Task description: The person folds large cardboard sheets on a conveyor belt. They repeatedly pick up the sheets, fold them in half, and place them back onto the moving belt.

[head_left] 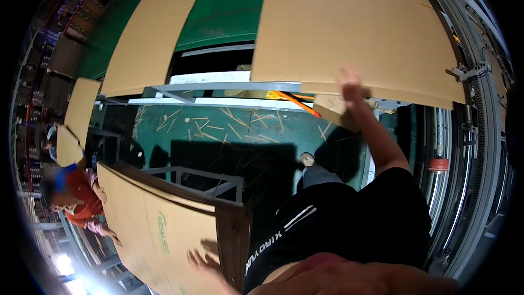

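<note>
My right hand [349, 84] is stretched out over the near edge of a large brown cardboard sheet [355, 27], somewhat blurred, with fingers extended and nothing gripped. That sheet lies on a green surface [224, 8]. On the lower left, my left hand [203, 266] hovers at or rests on the top of a stack of cardboard sheets [147, 216] with green print; its fingers are spread, and I cannot tell whether they touch. A co-worker in a red top [87, 202] has both hands on the opposite edge of this stack.
Another long cardboard sheet [147, 33] lies on the green surface to the left. Cardboard scraps [234, 131] litter the green floor. An orange-tipped rod [297, 104] sticks out below the right sheet. Metal rails and rollers [469, 147] line the right side. A second person [52, 142] is farther left.
</note>
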A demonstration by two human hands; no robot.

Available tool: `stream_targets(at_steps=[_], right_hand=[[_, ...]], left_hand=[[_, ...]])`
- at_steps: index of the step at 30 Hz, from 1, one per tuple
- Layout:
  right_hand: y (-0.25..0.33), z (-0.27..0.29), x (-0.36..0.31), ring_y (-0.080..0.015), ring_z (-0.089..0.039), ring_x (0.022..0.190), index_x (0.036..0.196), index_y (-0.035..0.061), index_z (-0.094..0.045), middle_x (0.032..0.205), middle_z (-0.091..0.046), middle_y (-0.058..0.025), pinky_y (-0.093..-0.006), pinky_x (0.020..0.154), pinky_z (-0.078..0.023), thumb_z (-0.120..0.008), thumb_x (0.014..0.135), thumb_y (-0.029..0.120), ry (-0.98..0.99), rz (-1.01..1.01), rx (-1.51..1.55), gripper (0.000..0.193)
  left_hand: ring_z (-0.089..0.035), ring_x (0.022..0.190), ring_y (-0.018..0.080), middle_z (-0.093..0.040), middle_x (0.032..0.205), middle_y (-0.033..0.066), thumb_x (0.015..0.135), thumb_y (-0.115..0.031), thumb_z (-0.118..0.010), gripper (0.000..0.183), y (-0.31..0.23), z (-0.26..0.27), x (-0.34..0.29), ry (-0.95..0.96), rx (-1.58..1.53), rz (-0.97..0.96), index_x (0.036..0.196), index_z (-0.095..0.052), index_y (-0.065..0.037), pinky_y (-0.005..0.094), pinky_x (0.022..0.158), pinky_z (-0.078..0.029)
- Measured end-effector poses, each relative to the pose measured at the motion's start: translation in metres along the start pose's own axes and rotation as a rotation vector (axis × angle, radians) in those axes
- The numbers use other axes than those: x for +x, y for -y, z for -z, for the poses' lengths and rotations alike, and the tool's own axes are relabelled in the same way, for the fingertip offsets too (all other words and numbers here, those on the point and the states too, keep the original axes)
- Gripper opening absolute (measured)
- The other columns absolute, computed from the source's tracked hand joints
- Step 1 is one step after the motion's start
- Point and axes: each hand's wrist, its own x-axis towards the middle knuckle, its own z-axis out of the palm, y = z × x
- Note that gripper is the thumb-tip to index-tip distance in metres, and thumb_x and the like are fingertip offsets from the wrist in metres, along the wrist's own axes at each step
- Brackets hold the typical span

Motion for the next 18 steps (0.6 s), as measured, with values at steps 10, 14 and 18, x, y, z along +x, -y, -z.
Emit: stream_targets(at_steps=[10, 14, 18], right_hand=[[-0.237, 0.203, 0.043, -0.0233, -0.062, 0.101, 0.101, 0.0167, -0.068, 0.112, -0.064, -0.0067, -0.0445, 0.078, -0.052, -0.06, 0.085, 0.034, 0.912, -0.54, -1.457, 0.025], [-0.341, 0.253, 0.002, -0.0297, -0.061, 0.106, 0.113, 0.0076, -0.066, 0.115, -0.064, -0.0122, -0.0455, 0.083, -0.05, -0.048, 0.084, 0.059, 0.65, -1.15, -0.999, 0.061], [-0.457, 0.227, -0.042, -0.0299, -0.061, 0.106, 0.117, -0.0001, -0.061, 0.119, -0.061, -0.0164, -0.0438, 0.087, -0.049, -0.055, 0.086, 0.049, 0.472, -1.079, -0.153, 0.058]], left_hand=[[-0.048, 0.12, 0.0379, -0.051, 0.129, 0.0192, 0.072, -0.002, -0.066, 0.047, -0.304, -0.122, 0.117, 0.508, -0.314, -0.782, 0.118, -0.058, -0.003, 0.0445, 0.104, -0.038], [-0.05, 0.12, 0.0328, -0.052, 0.129, 0.0174, 0.073, -0.009, -0.069, 0.045, -0.305, -0.135, 0.123, 0.642, -0.167, -0.859, 0.116, -0.058, -0.004, 0.0412, 0.101, -0.041], [-0.052, 0.117, 0.0289, -0.053, 0.13, 0.0147, 0.078, -0.015, -0.065, 0.042, -0.288, -0.137, 0.095, 0.697, -0.101, -0.742, 0.119, -0.059, -0.007, 0.039, 0.1, -0.041]])
